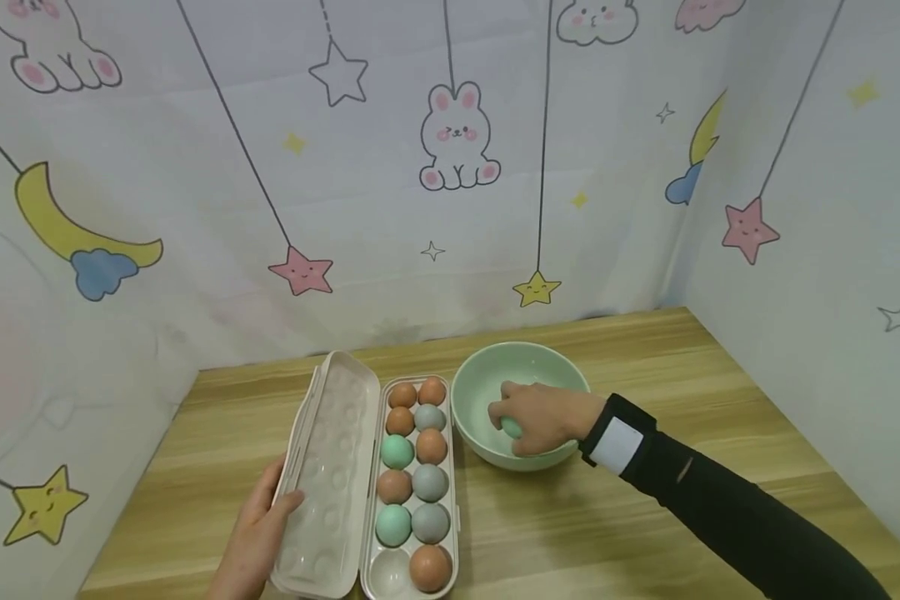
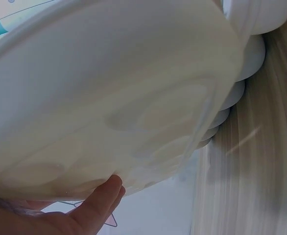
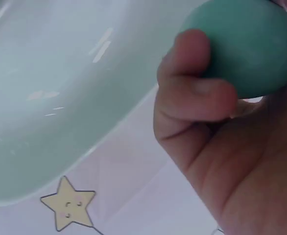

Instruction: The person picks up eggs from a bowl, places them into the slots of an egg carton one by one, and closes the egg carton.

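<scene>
In the head view my right hand [image 1: 543, 417] grips a green egg [image 1: 511, 427] over the pale green bowl [image 1: 461, 400]. The right wrist view shows fingers curled round that egg [image 3: 246, 49], with the bowl's glossy wall beside it. My left hand [image 1: 258, 521] pinches the outer edge of the raised egg carton lid [image 1: 337, 475], thumb on the inner face, other fingers behind it. Brown, grey and green eggs sit in two rows in the carton base [image 1: 456, 550]; its front-left cup [image 1: 390, 573] shows its bare bottom. The carton stands just left of the bowl.
Everything stands on a wood-grain table [image 1: 570, 533]. White fabric [image 1: 390, 208] printed with rabbits, stars and moons hangs behind the table and along both sides. A dark sleeve [image 1: 727, 508] and a wrist strap [image 1: 618, 442] cover the right arm.
</scene>
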`<act>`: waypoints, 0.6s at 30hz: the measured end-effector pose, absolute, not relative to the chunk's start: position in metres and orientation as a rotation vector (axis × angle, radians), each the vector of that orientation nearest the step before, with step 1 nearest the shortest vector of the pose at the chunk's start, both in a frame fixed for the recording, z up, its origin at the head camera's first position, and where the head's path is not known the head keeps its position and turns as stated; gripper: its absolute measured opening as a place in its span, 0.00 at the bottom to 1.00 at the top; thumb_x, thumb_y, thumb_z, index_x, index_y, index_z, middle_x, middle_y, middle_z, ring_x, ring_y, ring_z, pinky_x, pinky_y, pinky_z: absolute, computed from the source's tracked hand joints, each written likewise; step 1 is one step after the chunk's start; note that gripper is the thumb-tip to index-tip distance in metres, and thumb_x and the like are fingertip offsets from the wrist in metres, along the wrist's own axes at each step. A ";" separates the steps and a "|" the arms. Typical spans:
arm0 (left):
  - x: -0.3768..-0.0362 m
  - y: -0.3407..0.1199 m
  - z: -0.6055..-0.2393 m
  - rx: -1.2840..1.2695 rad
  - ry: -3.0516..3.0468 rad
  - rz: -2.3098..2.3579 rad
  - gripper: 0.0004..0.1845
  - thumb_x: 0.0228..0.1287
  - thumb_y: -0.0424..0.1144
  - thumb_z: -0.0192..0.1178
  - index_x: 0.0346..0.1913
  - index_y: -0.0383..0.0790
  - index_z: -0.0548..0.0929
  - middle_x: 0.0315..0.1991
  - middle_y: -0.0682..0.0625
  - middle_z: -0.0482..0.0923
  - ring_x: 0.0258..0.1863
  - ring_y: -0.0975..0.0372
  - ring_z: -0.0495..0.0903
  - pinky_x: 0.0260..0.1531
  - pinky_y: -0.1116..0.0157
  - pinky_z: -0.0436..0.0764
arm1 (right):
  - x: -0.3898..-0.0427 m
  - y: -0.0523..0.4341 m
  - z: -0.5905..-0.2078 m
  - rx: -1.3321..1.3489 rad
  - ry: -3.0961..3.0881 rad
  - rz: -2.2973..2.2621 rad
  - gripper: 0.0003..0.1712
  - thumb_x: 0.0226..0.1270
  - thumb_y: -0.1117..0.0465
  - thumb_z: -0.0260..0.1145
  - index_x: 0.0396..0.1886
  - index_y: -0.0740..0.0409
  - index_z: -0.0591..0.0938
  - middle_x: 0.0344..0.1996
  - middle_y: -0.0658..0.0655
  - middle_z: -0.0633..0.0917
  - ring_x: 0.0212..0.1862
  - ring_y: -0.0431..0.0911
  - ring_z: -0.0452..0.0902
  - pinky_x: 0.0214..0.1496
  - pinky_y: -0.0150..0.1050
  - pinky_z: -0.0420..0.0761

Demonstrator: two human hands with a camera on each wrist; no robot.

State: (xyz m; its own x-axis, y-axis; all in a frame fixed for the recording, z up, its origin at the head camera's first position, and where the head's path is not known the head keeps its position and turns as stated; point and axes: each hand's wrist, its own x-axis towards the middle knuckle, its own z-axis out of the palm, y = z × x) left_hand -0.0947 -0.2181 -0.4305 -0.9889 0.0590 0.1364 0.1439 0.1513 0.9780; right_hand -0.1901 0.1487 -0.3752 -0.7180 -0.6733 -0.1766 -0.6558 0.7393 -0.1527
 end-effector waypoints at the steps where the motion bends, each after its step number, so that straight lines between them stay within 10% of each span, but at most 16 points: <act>1: -0.095 -0.218 -0.430 -0.212 -2.332 -1.989 0.27 0.67 0.24 0.43 0.69 0.26 0.56 0.52 0.67 0.69 0.48 0.74 0.70 0.44 0.77 0.71 | -0.187 0.148 -0.372 -1.066 2.740 -0.125 0.15 0.53 0.58 0.63 0.43 0.47 0.78 0.36 0.49 0.70 0.27 0.42 0.69 0.31 0.37 0.70; 10: -0.094 -0.216 -0.425 -0.097 -2.422 -1.955 0.27 0.69 0.26 0.42 0.70 0.31 0.55 0.60 0.35 0.64 0.45 0.70 0.73 0.40 0.71 0.75 | -0.159 0.125 -0.358 -1.097 2.756 -0.412 0.21 0.55 0.55 0.63 0.49 0.51 0.73 0.34 0.42 0.75 0.33 0.39 0.72 0.38 0.36 0.73; 18: -0.093 -0.216 -0.423 -0.106 -2.427 -1.970 0.26 0.70 0.27 0.41 0.70 0.31 0.55 0.62 0.33 0.61 0.47 0.71 0.71 0.41 0.73 0.74 | -0.132 0.096 -0.377 -1.380 2.636 -0.527 0.20 0.58 0.55 0.61 0.51 0.52 0.74 0.42 0.45 0.69 0.30 0.35 0.69 0.33 0.26 0.70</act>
State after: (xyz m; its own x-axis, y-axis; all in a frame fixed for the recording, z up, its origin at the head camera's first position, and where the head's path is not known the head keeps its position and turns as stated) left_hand -0.0925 -0.2159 -0.4225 -0.9976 0.0441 0.0533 0.0613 0.2045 0.9770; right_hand -0.1321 0.0958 -0.3768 -0.5770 -0.8149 0.0544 -0.7733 0.5237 -0.3575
